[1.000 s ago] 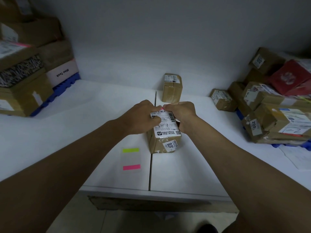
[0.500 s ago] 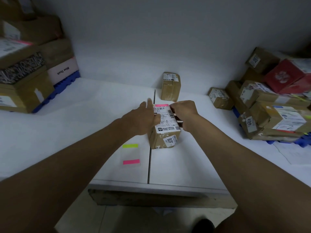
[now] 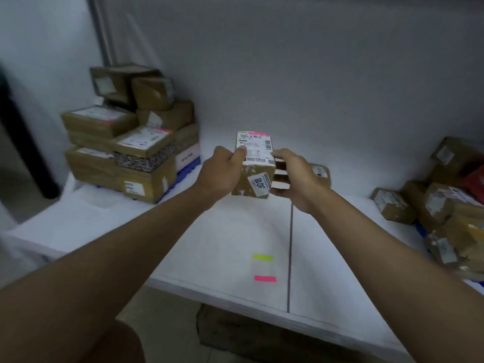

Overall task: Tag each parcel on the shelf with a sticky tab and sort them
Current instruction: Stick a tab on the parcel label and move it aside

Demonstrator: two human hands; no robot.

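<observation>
I hold a small brown parcel (image 3: 255, 163) up off the white shelf (image 3: 225, 239), between both hands. It carries a white shipping label on top with a pink sticky tab at its far edge. My left hand (image 3: 222, 171) grips its left side, thumb on the label. My right hand (image 3: 293, 176) grips its right side, fingers curled around the edge. A sheet of sticky tabs (image 3: 264, 268), one yellow-green strip and one pink strip, lies on the shelf near the front edge.
A stack of parcels (image 3: 131, 145) fills the shelf's left end, one bearing a pink tab. Another pile of parcels (image 3: 450, 205) sits at the right, with a small box (image 3: 394, 208) in front. One small box (image 3: 320, 174) shows behind my right hand.
The parcel, lying on the shelf before, is now lifted in both hands and carried left. My view has swung left, bringing the left stack closer to the centre.
</observation>
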